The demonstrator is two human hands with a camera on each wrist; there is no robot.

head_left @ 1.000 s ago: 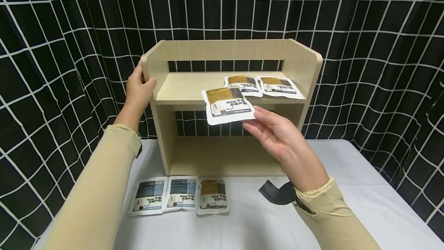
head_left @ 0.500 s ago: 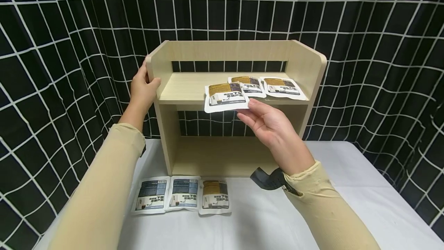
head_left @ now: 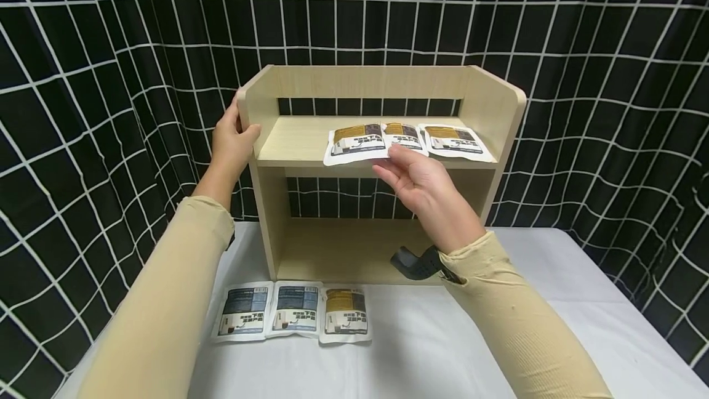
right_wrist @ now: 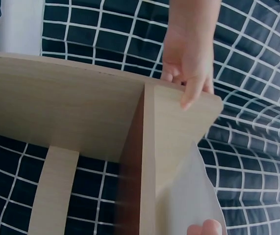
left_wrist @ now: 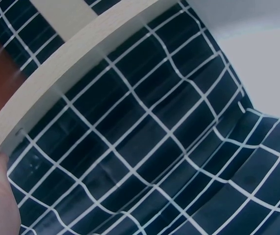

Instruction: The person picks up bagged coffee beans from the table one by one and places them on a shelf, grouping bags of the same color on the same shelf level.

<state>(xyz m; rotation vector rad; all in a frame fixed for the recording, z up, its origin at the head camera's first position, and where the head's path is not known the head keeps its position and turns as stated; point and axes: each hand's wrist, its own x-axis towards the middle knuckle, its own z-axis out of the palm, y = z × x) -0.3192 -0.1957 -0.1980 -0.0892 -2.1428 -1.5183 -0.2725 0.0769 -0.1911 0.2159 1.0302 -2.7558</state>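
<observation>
I work in what looks like a staged booth. Black, white-gridded drapes (head_left: 354,26) run 9 through 3 o'clock; my white-covered table (head_left: 415,350) sits at 6.

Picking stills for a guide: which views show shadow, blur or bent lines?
Head view: table packets fairly crisp, soft shadow on the white cloth, lines on the curtain bowing at the sides; left wrist view: hazy, bluish, shelf edge curving strongly; right wrist view: curtain bluish, shelf edge bowing gently.

The table (head_left: 559,276) is being covered by a white cloth (head_left: 432,350); behind and on both sides, it is being enclosed by white-gridded black curtains (head_left: 600,116).
</observation>
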